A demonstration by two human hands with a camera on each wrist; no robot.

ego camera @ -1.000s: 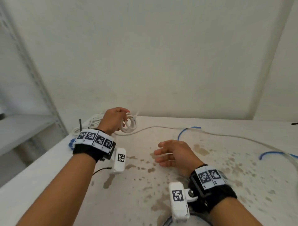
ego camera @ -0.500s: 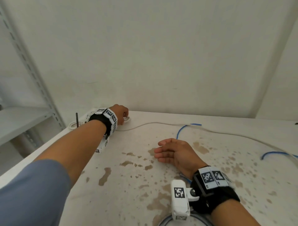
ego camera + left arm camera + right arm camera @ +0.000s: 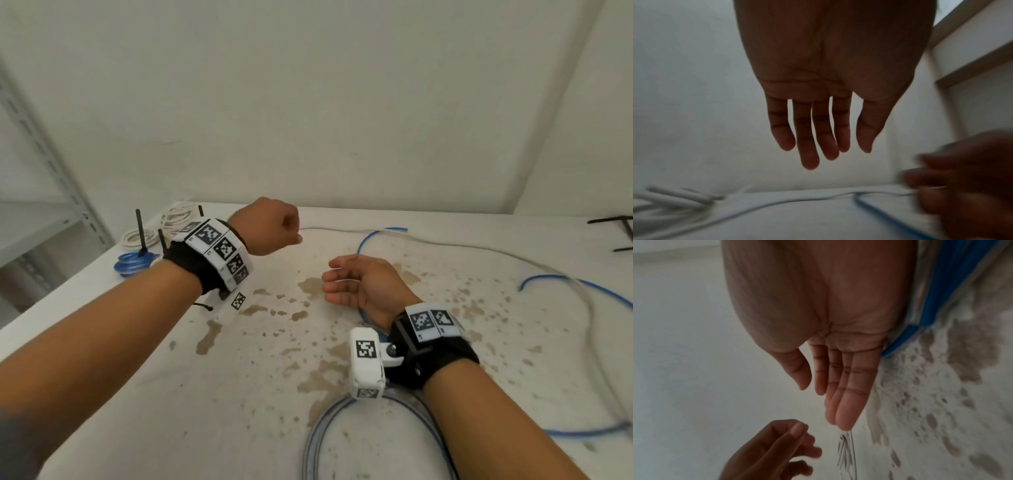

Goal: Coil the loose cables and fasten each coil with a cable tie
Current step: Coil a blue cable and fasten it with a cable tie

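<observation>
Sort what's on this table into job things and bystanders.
Job: loose white cable, loose blue cable, tied white coils, tied blue coil, spare cable ties.
Bystanders: metal shelf, stained table.

Stained white table point(image 3: 239, 394) under cables point(image 3: 445, 245), coils point(image 3: 133, 265)

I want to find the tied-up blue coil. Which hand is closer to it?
Left. The left hand hovers just right of the blue coil at the table's far left corner. The right hand rests on the table farther right.
</observation>
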